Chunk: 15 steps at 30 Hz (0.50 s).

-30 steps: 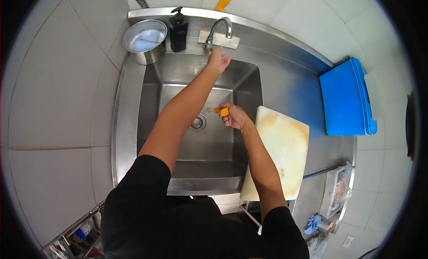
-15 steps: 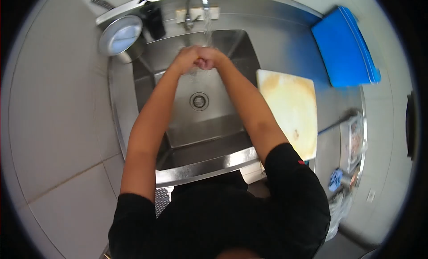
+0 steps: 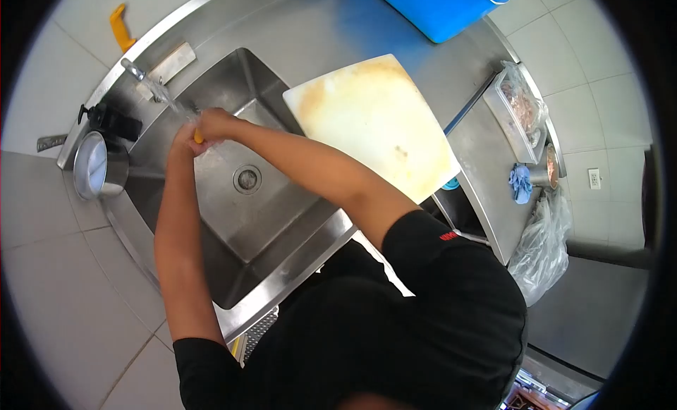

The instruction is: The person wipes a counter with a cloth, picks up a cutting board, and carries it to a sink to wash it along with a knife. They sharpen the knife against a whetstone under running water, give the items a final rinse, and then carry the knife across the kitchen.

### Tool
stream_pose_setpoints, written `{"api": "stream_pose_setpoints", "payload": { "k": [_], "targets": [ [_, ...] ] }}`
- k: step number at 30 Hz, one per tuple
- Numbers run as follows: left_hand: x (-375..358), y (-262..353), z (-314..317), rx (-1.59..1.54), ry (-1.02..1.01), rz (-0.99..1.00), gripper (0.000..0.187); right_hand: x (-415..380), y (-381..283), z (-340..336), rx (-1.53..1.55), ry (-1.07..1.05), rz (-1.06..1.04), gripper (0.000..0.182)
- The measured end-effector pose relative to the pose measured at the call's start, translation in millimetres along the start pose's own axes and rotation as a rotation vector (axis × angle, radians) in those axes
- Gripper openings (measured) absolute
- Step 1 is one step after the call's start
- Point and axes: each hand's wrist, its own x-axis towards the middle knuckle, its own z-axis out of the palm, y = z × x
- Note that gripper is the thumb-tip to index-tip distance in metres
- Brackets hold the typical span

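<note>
Both hands meet over the left part of the steel sink [image 3: 236, 219], in the running water [image 3: 166, 96] from the tap [image 3: 132, 68]. My left hand [image 3: 185, 140] is closed, below and to the left of the right one. My right hand [image 3: 218, 124] curls over it, fingers closed. Between them shows a small yellow thing [image 3: 199, 136], mostly covered by the fingers; I cannot tell its kind. The round drain [image 3: 247, 179] lies below the hands.
A stained white cutting board [image 3: 374, 128] lies right of the sink. A blue bin [image 3: 444, 11] stands behind it. Left are a metal pot [image 3: 113, 172] and black bottle [image 3: 116, 122]. A plastic container [image 3: 518, 114], blue cloth [image 3: 520, 183] and plastic bag [image 3: 543, 248] are at right.
The view has turned to the right, so sink and hands now appear further left. The hands stay together by the water, and the yellow thing between them shows more clearly.
</note>
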Motion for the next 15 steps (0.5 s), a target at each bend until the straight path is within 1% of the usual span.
{"api": "stream_pose_setpoints", "payload": {
  "k": [2,4,5,6,7,8,10,12,13,15],
  "targets": [
    [10.3,3.9,11.5,-0.001,0.017,0.011,0.020,-38.8,13.5,-10.8,-0.077,0.243,-0.088,0.039],
    [13.6,13.7,14.5,-0.188,0.263,-0.057,0.015,-109.9,28.1,-26.9,-0.397,0.308,-0.072,0.062],
    [13.5,17.2,23.4,-0.192,0.255,-0.053,0.015,-119.9,49.8,-20.4,-0.525,0.356,0.001,0.071],
    [7.5,21.4,33.2,-0.195,0.308,-0.113,0.013,-122.2,80.9,-5.7,-0.650,0.399,0.069,0.082],
    [1.3,24.9,40.4,-0.202,0.364,-0.166,0.015,-119.1,117.2,13.3,-0.764,0.526,0.159,0.087],
    [-2.2,23.4,43.4,-0.222,0.371,-0.145,0.015,-117.9,140.9,23.8,-0.875,0.654,0.239,0.092],
    [-5.6,15.2,44.6,0.848,0.352,0.407,0.015,-143.7,148.8,5.3,-0.778,0.423,0.392,0.093],
    [-7.2,10.8,43.7,1.949,0.307,0.876,0.017,-162.7,145.7,-8.3,-0.767,0.340,0.307,0.093],
    [-3.1,17.4,49.1,1.870,0.170,0.500,0.021,-162.9,156.3,-6.9,-0.814,0.367,0.302,0.094],
    [-19.2,9.3,58.7,1.831,0.266,0.728,0.033,-165.2,172.8,-11.7,-0.875,0.386,0.245,0.097]
  ]
}}
